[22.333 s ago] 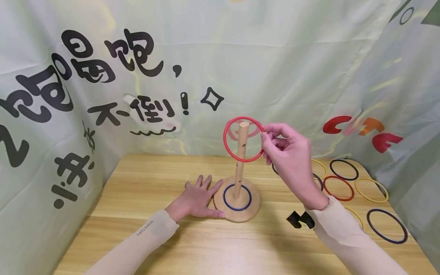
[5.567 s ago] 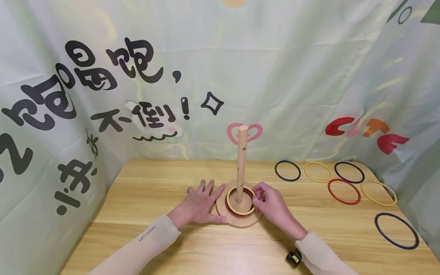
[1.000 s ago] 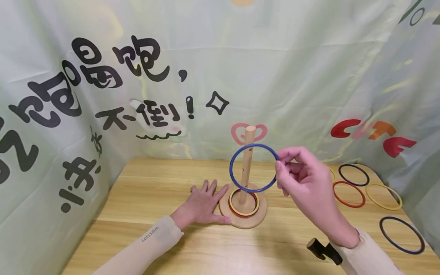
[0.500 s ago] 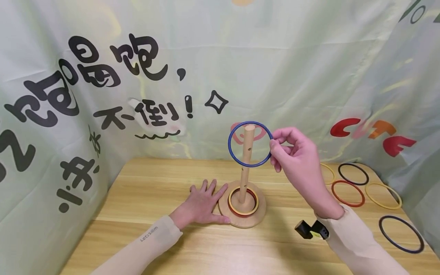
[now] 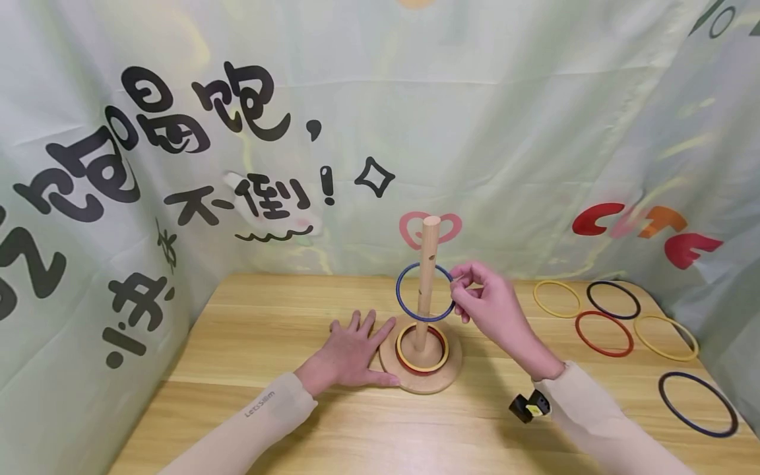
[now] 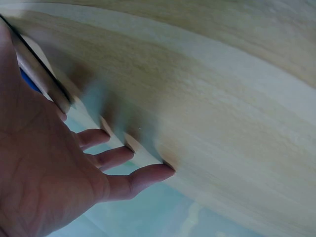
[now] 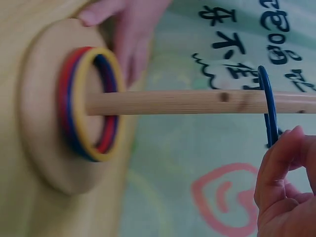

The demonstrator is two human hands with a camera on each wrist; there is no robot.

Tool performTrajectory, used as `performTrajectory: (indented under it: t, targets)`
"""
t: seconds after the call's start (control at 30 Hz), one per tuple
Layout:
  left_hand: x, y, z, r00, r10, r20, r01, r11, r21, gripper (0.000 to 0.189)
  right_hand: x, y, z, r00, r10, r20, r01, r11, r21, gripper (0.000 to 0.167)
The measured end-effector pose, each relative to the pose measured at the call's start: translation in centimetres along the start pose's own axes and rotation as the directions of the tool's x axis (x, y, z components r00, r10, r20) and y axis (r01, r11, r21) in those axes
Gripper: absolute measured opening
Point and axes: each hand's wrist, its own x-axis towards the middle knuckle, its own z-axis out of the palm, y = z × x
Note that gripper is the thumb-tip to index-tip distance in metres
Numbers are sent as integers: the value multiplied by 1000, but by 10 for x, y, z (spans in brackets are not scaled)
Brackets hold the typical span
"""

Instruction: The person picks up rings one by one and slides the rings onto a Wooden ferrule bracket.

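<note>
In the head view a blue ring (image 5: 426, 320) encircles the upright wooden peg (image 5: 429, 257) around its middle height. My right hand (image 5: 489, 303) pinches that ring's right side between thumb and fingers; the right wrist view shows the peg passing through the ring. Spread flat, my left hand (image 5: 350, 356) rests on the table with thumb and index finger at the left rim of the round wooden base (image 5: 452, 363). A yellow ring (image 7: 78, 98) tops a small stack on the base, over a blue ring (image 7: 72, 131) and a red ring (image 7: 64, 94).
To the right on the wooden table (image 5: 267, 303) lie a yellow ring (image 5: 536, 293), a dark blue ring (image 5: 613, 283), a red ring (image 5: 605, 353), another yellow ring (image 5: 666, 357) and a blue ring (image 5: 661, 389) near the right edge. A printed curtain (image 5: 505, 145) hangs behind.
Red and yellow rings have joined the first blue one on the base. Within the last second my right hand raised another blue ring to the peg's top, then lowered it around the peg.
</note>
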Motion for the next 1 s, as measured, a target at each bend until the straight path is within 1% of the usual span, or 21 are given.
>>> performTrajectory:
  t: [0.07,0.2,0.5,0.83,1.0]
  targets:
    - [0,0,1,1000,0,-3,0,1000,-5,121,-3,12,4,1000,15,13,-15,1000,-2,17]
    - [0,0,1,1000,0,-3,0,1000,-15,121,-10,27,10,998,57,28,-57,998,4,20]
    - [0,1,1,1000,-5,-4,5,1000,-4,122,-25,52,23,988,147,47,-147,989,-2,21]
    - [-2,2,-1,1000,-6,0,6,1000,-17,121,-35,76,29,976,204,78,-203,979,-22,19]
    - [-2,2,-1,1000,-2,-6,2,1000,-10,121,-37,84,31,972,215,95,-211,976,-50,21]
